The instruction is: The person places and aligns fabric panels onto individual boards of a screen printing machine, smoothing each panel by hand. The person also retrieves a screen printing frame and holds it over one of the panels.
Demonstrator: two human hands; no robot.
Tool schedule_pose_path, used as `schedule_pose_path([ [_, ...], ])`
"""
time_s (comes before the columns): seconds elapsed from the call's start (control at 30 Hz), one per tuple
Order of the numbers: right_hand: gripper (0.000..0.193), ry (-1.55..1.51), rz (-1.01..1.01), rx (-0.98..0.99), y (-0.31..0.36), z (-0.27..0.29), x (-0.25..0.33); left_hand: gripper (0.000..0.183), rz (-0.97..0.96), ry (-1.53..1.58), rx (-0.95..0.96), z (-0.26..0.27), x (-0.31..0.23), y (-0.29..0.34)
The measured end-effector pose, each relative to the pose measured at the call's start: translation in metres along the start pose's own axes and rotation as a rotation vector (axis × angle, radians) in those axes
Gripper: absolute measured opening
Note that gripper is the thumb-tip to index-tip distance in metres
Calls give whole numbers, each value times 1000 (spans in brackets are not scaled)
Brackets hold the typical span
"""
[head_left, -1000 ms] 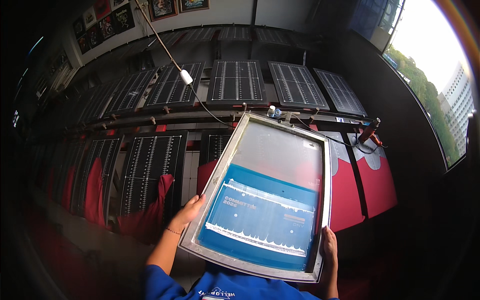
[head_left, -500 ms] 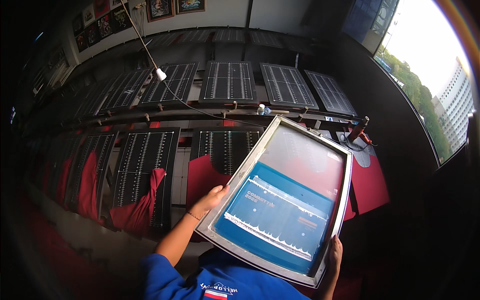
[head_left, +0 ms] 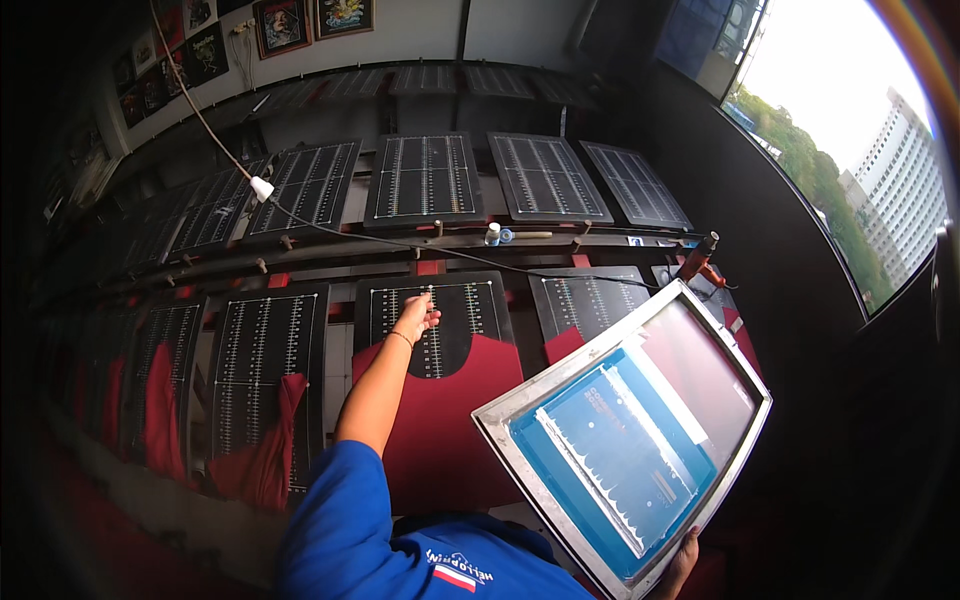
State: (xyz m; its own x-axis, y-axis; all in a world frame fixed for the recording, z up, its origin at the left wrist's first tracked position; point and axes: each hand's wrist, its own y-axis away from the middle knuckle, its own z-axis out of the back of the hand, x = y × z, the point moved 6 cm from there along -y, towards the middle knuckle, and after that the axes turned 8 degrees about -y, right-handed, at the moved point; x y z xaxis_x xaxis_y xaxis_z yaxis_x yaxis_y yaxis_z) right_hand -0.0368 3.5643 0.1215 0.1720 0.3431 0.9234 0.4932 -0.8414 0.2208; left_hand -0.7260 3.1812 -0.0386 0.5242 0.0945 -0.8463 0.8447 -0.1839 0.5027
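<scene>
My right hand point(head_left: 686, 556) grips the lower right edge of a silk-screen frame point(head_left: 497, 408). This metal frame is tilted, with a blue stencil point(head_left: 610, 440) on its mesh and white residue along the stencil's edges. My left hand point(head_left: 418, 318) is off the frame, raised over a black printing board point(head_left: 465, 297) marked with white rulers. Its fingers are loosely bent and apart, with nothing in them. A red cut fabric piece point(head_left: 440, 430) with a curved neckline lies on that board, below the hand. Whether the hand touches the board I cannot tell.
More ruled black boards point(head_left: 425, 178) stand in rows ahead. Crumpled red fabric point(head_left: 268, 460) hangs over boards at left. A cable with a white connector point(head_left: 262, 189) crosses the scene. A small bottle point(head_left: 493, 234) sits on the rail; an orange heat gun point(head_left: 702, 268) is behind the frame.
My left hand has let go of the frame and reached forward over the board. The frame has shifted right and turned clockwise in my right hand, uncovering more of the red fabric.
</scene>
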Motion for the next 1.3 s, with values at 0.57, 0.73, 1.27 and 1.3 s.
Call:
schedule_pose_path([
  [0.57, 50, 136, -40, -483, 67, -75, 37, 47, -88, -10, 737, -247, -160, -101],
  [0.73, 50, 72, -60, -312, 44, -91, 15, 101, -431, 287, 325, -151, -356, -162],
  [1.27, 44, 266, 0, 152, -3, -100, 4, 63, 358, -203, 854, -56, 27, 231],
  [1.3, 41, 251, -58, 173, -16, -108, -10, 60, 264, -189, 764, -29, 26, 241],
])
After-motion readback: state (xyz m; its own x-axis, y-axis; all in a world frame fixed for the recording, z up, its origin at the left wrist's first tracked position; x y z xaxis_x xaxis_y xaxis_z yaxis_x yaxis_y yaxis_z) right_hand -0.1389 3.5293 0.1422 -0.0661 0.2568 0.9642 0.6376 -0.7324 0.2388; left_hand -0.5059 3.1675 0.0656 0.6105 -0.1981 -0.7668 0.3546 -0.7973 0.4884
